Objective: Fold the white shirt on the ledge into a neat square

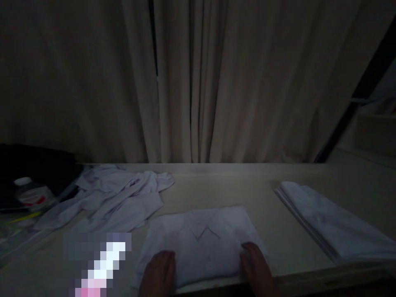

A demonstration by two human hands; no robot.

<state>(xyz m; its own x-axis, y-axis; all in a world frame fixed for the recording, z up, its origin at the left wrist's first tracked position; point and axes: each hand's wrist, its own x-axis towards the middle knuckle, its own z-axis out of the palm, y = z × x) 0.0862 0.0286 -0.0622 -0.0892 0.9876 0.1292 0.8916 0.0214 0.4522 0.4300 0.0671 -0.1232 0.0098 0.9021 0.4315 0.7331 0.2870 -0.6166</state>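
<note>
A folded white shirt (206,255) lies flat near the front edge of the table, its pointed collar facing up toward the middle. On its left side my left hand (159,270) is closed, fingers bent over the cloth. My right hand (257,266) grips the right side of the same shirt, thumb and fingers curled on the fabric. Both hands sit close to the near corners. Dim light hides exactly how much cloth is between the fingers.
A rumpled white garment (123,198) spreads over the table's left. At the right lies a stack of folded white cloth (328,222). A capped bottle (34,196) stands by a black bag (34,161) at far left. Curtains (198,82) hang behind the table (216,187). A pixelated patch covers the lower left.
</note>
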